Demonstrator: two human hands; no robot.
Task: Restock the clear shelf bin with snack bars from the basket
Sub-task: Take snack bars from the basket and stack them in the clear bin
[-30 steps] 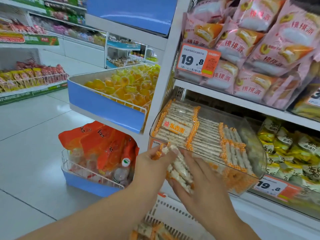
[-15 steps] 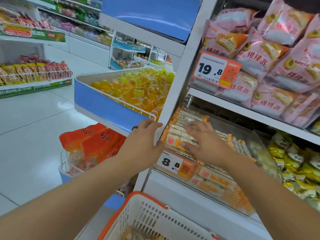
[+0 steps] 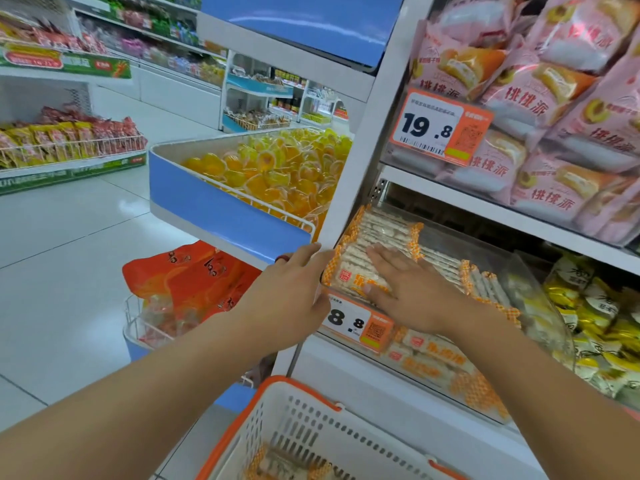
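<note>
Bars now down in the bin

My right hand still presses flat on the snack bars filling the clear bin; left hand, open, steadies its corner; more bars wait in the basket below.

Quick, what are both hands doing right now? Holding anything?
Left hand: open, resting against the bin corner, holding nothing.
Right hand: open, flat on the snack bars.

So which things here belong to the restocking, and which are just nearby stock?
Job: clear plastic shelf bin; orange-and-white wrapped snack bars; white orange-rimmed basket; left hand; right hand.

Nearby: pink cake packets; yellow jelly cups; orange bags.
</note>
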